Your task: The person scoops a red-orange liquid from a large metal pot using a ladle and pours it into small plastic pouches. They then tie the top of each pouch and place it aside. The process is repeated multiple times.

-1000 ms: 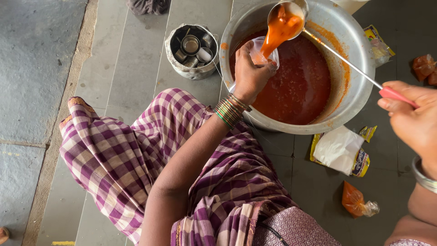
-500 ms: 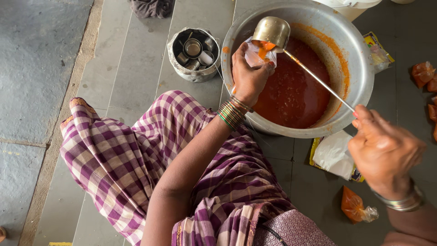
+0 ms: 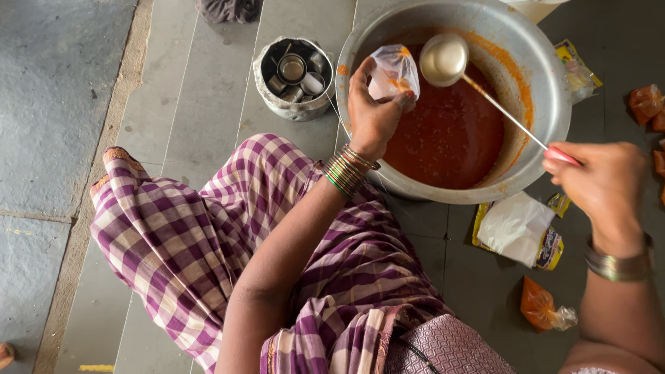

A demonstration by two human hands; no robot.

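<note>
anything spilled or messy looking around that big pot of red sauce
Mostly smears, no real spill. Orange sauce streaks the inner wall of the large metal pot and marks its rim near the left hand, which holds a small plastic bag. The ladle in the right hand is tipped.

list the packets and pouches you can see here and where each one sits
clear pouch: in the left hand, over the pot, orange smears.
yellow packets: floor right of pot, under white plastic.
filled orange pouch: floor, lower right, knotted.
yellow packet: behind the pot's right rim.
</note>
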